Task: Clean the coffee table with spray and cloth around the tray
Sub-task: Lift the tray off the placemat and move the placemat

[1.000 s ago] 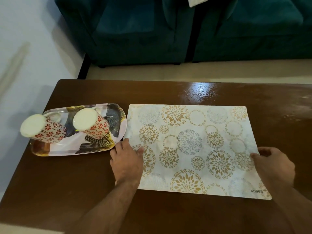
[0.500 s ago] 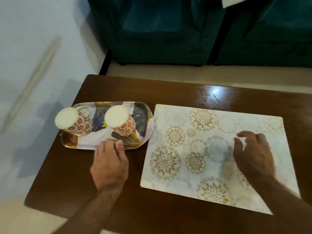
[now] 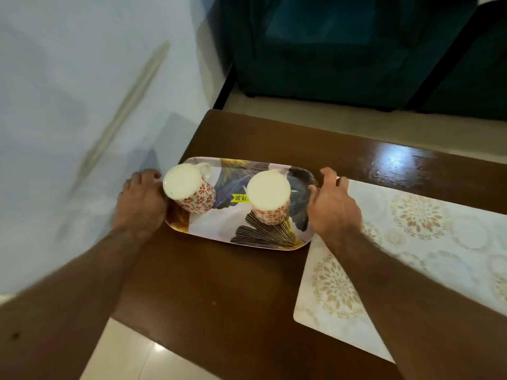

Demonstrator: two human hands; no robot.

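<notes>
A patterned oval tray lies at the left end of the dark brown coffee table. Two upside-down mugs with red flowers stand on it, the left mug and the right mug. My left hand is at the tray's left end, fingers curled at its rim. My right hand is at the tray's right end, thumb on the rim and fingers behind it. Whether the tray is off the table cannot be told. No spray bottle or cloth is in view.
A white placemat with gold flower circles lies right of the tray, under my right forearm. A pale wall runs close along the table's left end. A teal sofa stands beyond the table, across a strip of floor.
Both hands left the placemat and moved left. The left hand went round to the tray's left end, the right hand to its right end. The view swung left.
</notes>
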